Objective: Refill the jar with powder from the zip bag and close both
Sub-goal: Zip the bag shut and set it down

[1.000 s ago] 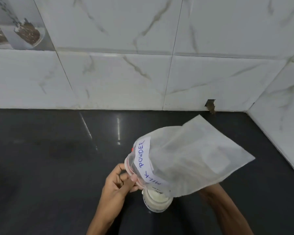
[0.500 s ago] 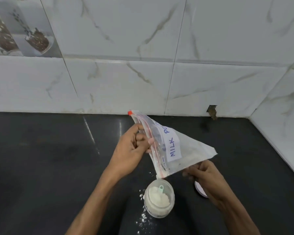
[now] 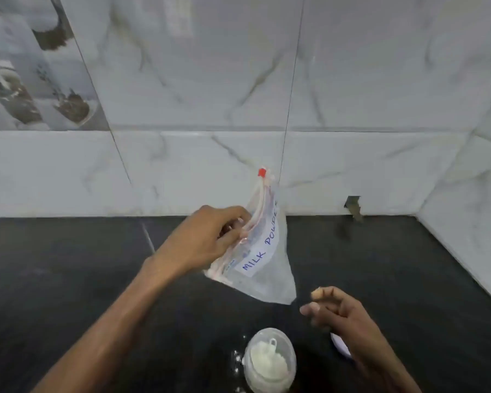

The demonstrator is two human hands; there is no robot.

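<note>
Presently, we held the zip bag (image 3: pixel 262 252) in our left hand (image 3: pixel 207 236); right hand (image 3: pixel 342 313) released, empty. Advised: press seal fully, clear of open jar (image 3: pixel 269 361) at bench's near edge.

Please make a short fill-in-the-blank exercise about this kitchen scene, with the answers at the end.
1. The bag is held only by the ____ hand.
2. The label on the bag reads "MILK ____".
3. The jar stands on the counter without its ____.
4. The slider at the top of the bag is ____ in colour.

Answers: left; POWDER; lid; red
</note>
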